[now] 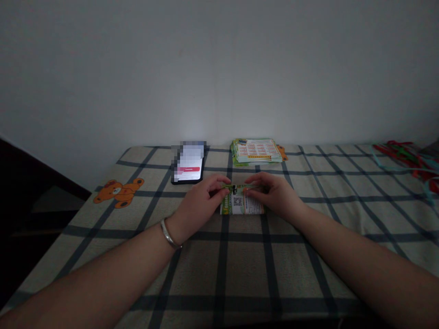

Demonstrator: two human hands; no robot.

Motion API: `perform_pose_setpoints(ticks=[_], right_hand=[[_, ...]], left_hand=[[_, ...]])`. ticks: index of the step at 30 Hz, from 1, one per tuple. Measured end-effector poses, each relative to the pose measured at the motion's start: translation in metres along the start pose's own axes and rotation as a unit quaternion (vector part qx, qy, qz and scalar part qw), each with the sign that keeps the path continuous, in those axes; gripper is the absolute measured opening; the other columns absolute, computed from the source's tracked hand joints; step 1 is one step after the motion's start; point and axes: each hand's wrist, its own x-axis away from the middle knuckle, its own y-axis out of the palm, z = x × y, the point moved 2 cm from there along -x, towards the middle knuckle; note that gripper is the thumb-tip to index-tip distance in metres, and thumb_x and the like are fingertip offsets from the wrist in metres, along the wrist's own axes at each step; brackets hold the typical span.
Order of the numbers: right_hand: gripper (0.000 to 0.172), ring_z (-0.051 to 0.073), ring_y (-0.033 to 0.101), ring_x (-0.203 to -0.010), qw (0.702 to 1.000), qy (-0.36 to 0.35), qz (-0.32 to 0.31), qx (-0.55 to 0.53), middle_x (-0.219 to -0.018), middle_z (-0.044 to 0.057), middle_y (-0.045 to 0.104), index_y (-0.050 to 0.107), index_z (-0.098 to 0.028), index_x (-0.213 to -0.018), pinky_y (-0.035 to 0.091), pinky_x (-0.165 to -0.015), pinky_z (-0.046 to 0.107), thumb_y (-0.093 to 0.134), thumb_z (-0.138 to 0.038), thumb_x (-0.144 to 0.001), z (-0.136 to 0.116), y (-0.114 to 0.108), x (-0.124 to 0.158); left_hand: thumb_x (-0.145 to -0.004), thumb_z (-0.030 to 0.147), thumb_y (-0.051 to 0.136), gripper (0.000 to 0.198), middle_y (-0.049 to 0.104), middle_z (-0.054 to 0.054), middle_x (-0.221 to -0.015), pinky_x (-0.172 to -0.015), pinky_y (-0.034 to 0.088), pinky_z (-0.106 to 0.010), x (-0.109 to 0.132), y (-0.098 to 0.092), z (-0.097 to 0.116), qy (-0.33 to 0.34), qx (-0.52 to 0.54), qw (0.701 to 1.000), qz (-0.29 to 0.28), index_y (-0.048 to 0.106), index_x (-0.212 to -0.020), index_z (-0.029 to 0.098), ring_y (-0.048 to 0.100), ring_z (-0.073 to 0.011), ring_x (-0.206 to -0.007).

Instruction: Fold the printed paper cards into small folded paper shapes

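Observation:
A printed paper leaflet point(238, 201) with a QR code, green at its left side, is held low over the checked cloth in front of me. It looks folded along its upper edge. My left hand point(205, 200), with a silver bangle at the wrist, pinches its upper left corner between thumb and fingers. On the other side my right hand point(274, 194) grips the upper right part, thumb in front and fingers behind. Beyond the hands lies a stack of similar printed leaflets point(257, 151), with what looks like a calendar grid on the top one.
A lit smartphone point(188, 167) lies at the back left of the stack. Tangled red, green and pale blue ribbons point(404, 157) are at the far right. A checked cloth point(247, 269) with bear pictures point(118, 193) covers the surface, which meets a plain wall point(219, 68).

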Motion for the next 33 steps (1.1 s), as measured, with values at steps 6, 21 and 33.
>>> perform_pose_setpoints(ticks=[6,21,33], right_hand=[[0.02,0.014,0.06,-0.063,1.0,0.004,0.021,-0.009,-0.073,0.0,0.066,0.062,-0.021,-0.089,0.045,-0.052,0.024,0.07,-0.033,-0.076,0.0,-0.002,0.0],[0.011,0.012,0.061,-0.065,0.997,-0.018,0.004,0.079,-0.077,0.0,0.069,0.07,-0.021,-0.09,0.046,-0.057,0.024,0.065,-0.025,-0.081,-0.003,-0.007,-0.004],[0.01,0.014,0.056,-0.071,0.972,-0.091,-0.001,0.215,-0.079,0.002,0.061,0.069,-0.019,-0.089,0.042,-0.064,0.025,0.065,-0.026,-0.084,-0.006,-0.006,-0.008]], left_hand=[[-0.089,0.027,0.054,0.019,0.072,0.0,-0.095,-0.078,0.054,-0.031,-0.002,-0.001,-0.002,0.009,-0.027,1.0,0.006,0.064,-0.104,0.022,0.068,-0.0163,-0.084],[-0.089,0.022,0.053,0.022,0.071,-0.001,-0.099,-0.086,0.052,-0.035,-0.006,-0.005,0.004,0.083,-0.173,0.981,0.015,0.069,-0.104,0.023,0.065,-0.0179,-0.091],[-0.086,0.009,0.053,0.025,0.066,-0.007,-0.102,-0.088,0.049,-0.041,-0.009,0.002,0.001,0.22,-0.307,0.926,0.019,0.071,-0.102,0.018,0.057,-0.0227,-0.098]])
